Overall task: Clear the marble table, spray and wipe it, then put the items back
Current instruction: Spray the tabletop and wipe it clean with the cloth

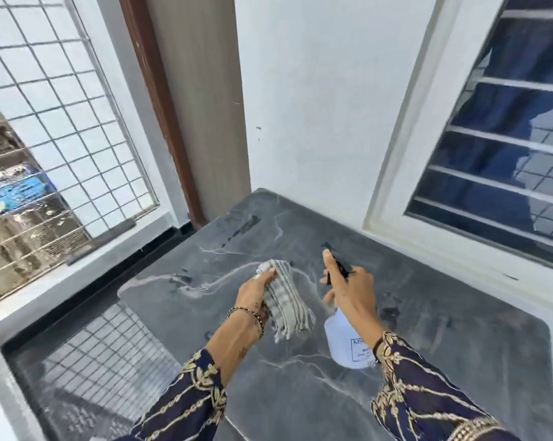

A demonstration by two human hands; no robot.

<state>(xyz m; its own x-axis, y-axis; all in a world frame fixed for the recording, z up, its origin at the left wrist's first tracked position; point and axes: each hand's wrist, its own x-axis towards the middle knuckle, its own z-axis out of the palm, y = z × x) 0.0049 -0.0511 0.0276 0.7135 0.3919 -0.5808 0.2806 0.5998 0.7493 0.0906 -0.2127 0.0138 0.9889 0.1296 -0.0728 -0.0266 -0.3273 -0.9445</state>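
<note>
We see a white wall (316, 90) filling the view from 12 to 1 o'clock, and below it the grey marble table (427, 313) spreading from the centre down to 6 o'clock, its veined top bare apart from what the hands carry. A barred window (507, 138) with dark glass sits at 2 o'clock, and a wire grille (46, 122) at 10 o'clock opens on blurred buildings. A brown door frame (160, 106) runs down at 11 o'clock to the table's far corner. 2 dark sleeves (186, 402) with gold embroidery enter from 6 and 5 o'clock. A white spray bottle (348, 342) is over the table's middle, tilted, its black head pointing toward 11 o'clock; we cannot tell whether its base touches the marble. Just beside it at 9 o'clock is a folded striped cloth (284, 300), also over the table. The right hand (348, 288) is wrapped round the bottle's neck, index finger raised along the head. The left hand (252, 294) grips the cloth by its left edge. A beaded bracelet (252, 315) circles the left wrist.
</note>
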